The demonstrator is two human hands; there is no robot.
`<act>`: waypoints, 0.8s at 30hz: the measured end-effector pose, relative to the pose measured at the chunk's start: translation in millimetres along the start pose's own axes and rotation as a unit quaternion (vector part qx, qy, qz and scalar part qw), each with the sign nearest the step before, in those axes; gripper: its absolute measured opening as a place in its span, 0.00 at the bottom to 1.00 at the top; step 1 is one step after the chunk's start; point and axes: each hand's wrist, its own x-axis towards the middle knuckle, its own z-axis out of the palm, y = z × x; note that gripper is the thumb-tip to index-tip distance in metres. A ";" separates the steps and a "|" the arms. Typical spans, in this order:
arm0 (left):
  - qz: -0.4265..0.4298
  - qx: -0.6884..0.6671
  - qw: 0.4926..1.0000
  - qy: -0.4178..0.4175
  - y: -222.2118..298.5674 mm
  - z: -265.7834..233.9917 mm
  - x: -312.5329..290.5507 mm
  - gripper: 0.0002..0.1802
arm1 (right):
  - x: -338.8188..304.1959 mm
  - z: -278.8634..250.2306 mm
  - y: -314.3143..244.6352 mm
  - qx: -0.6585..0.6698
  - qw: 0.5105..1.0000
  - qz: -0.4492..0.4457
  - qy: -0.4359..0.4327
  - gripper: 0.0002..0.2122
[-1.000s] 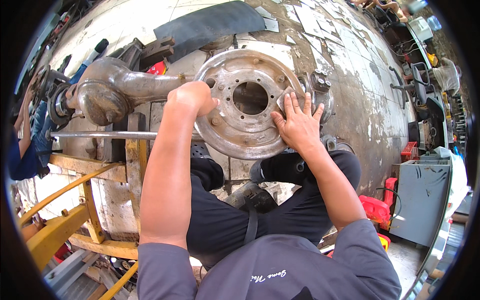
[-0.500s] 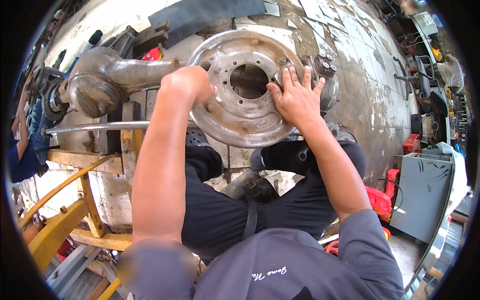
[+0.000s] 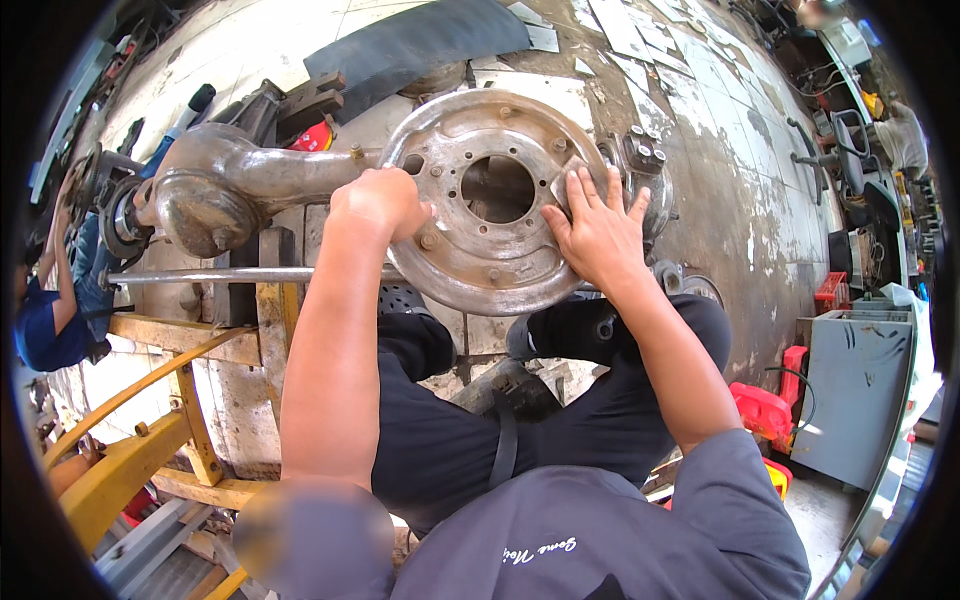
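Where the floor (image 3: pixel 740 200) shows, it is pale tile, heavily stained and flaked with grey grime; scraps of sheet lie at the top of the view. Setting: a workshop. One black rubber strip (image 3: pixel 420 40) lies beyond the work. One yellow steel stand (image 3: pixel 130 450) sits at lower left, one grey cabinet (image 3: pixel 860 390) at right, and red plastic containers (image 3: pixel 765 410) beside it, count uncertain. One other person in a blue top (image 3: pixel 50 320) is at the left edge, partly cut off.

Count: one axle housing (image 3: pixel 230 185), one round backing plate (image 3: pixel 490 200), one thin steel rod (image 3: pixel 220 274), two hands.

Backing plate: dished metal disc, dull silver with brown rust staining, large central hole, ring of smaller bolt holes around it, raised rim. It sits at the end of the axle housing, facing up toward the camera, above the seated person's dark-trousered knees.

Left hand (image 3: pixel 380 200): closed into a fist on the plate's left edge; what it grips, if anything, cannot be told. Right hand (image 3: pixel 598 225): open and flat, fingers spread, pressing a small grey pad (image 3: pixel 568 182) against the plate's right side beside the centre hole.
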 end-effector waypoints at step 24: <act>0.021 -0.125 0.991 0.031 -18.7 -10.6 1.9 0.27 | 0.2 6.8 6.5 0.031 0.999 0.015 -0.033 0.33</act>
